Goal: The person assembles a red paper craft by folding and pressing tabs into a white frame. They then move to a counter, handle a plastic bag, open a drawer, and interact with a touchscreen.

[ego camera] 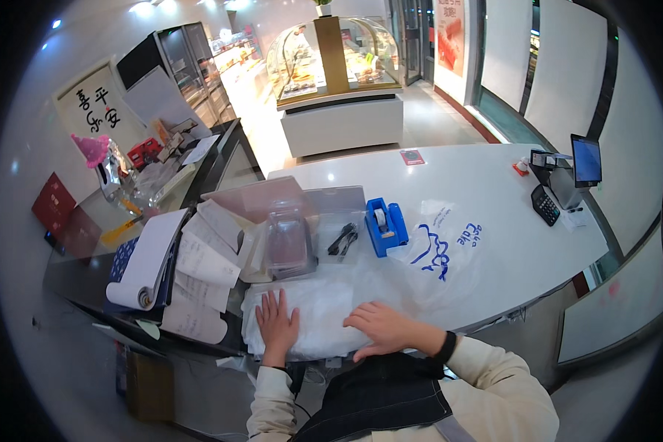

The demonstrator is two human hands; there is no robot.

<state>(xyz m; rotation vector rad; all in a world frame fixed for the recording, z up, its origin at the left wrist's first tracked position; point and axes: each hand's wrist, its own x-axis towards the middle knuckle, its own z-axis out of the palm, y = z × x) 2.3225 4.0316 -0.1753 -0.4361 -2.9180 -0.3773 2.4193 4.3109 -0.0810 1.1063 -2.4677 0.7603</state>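
A stack of white translucent plastic bags (320, 304) lies flat at the near edge of the white counter (508, 204). My left hand (278, 322) rests on the left part of the stack, palm down with fingers apart. Over the right side of the stack is my right hand (384, 329), fingers slightly bent and thumb apart; whether it touches the plastic is hard to tell. Neither hand grips anything. A clear plastic bag with blue print (442, 254) spreads over the counter to the right.
Beyond the stack are clear plastic boxes (290, 243), black plastic forks (342, 240) and a blue tape dispenser (384, 226). Handwritten papers (204, 265) and a notepad (149, 259) lie left. A calculator (545, 205) and a screen (586, 160) stand far right. A glass display case (334, 61) is ahead.
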